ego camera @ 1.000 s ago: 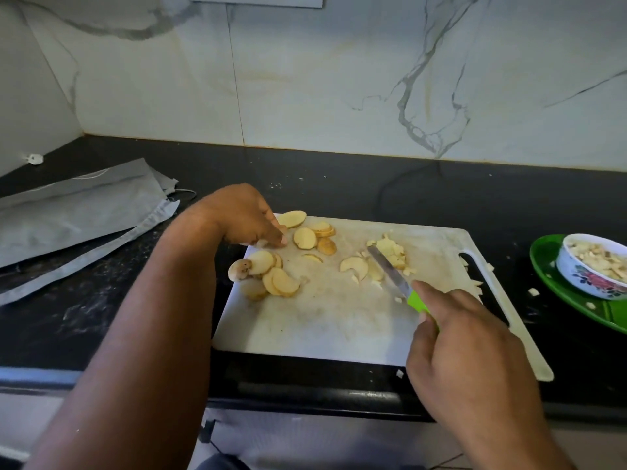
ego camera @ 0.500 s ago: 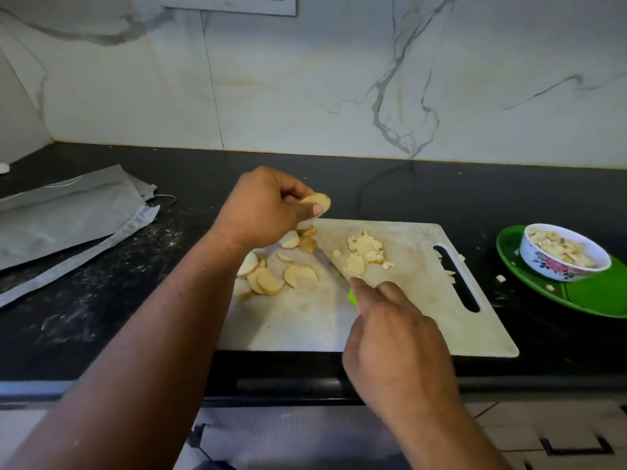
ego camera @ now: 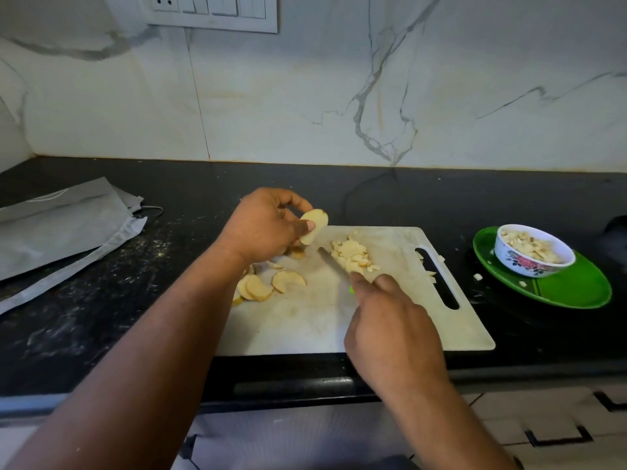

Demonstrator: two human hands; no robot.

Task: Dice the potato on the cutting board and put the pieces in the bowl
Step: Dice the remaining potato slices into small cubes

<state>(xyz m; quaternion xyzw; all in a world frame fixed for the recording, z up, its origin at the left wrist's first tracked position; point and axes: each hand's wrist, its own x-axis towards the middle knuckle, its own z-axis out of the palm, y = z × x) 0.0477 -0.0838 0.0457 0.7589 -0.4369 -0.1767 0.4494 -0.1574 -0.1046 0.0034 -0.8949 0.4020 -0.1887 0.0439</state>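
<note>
My left hand (ego camera: 268,225) pinches potato slices (ego camera: 314,225) just above the cutting board's (ego camera: 305,320) far-left edge; my right hand (ego camera: 390,320) grips the knife (ego camera: 334,262) beside the diced pile (ego camera: 353,254). Next: lay them flat for dicing. The bowl (ego camera: 534,254) waits right of the board.

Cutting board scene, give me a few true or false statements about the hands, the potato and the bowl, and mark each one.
1. The left hand holds a potato slice above the board. True.
2. The right hand holds nothing. False: it grips a knife with a green handle.
3. The bowl stands on the board. False: it stands on a green plate to the right of the board.
4. A pile of diced pieces lies by the blade. True.
5. The bowl has nothing in it. False: it already holds potato pieces.
</note>
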